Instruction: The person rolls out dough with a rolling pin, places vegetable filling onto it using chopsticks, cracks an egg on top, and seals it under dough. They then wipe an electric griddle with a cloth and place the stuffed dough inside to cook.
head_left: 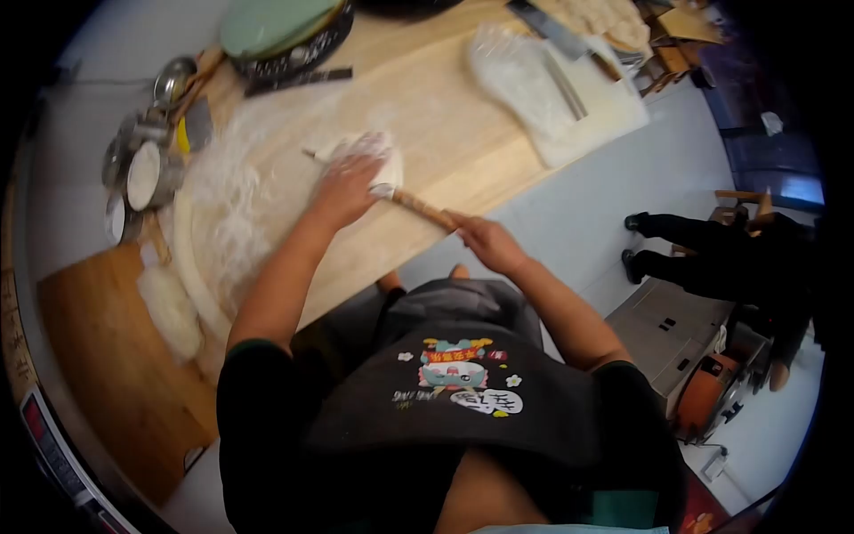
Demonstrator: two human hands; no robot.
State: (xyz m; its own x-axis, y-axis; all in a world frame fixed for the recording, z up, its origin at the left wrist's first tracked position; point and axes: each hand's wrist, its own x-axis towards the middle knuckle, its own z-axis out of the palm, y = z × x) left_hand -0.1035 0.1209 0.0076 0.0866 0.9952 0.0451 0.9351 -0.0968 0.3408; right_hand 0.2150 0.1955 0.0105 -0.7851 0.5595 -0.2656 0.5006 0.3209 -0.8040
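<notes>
With the clock centred on the white dough (395, 165), which lies on the floured wooden board (445, 107), my left hand (352, 181) rests over it from the 8 o'clock side; its fingers are stretched out along the top, white with flour, and look uncurled; my right hand (488, 242) sits at 4 o'clock, closed round the near end of the rolling pin (420, 207); the pin slants up from there to the dough, passes out of sight beneath my left hand, and a thin tip shows at 9 o'clock; whether the dough is wrapped around the pin or lies under it, I cannot tell.

At 8 o'clock a long dough strip (185, 240) curves along the board, a pale bagged lump (171, 307) beside it; at 9 o'clock are a scraper (197, 125) with a yellow edge and, farther out, a metal container (167, 182) with white contents; at 11 o'clock sits a green lid (271, 25); at 2 o'clock a cleaver (551, 31) lies near a white cutting board (614, 116), partly under clear plastic (507, 67).
</notes>
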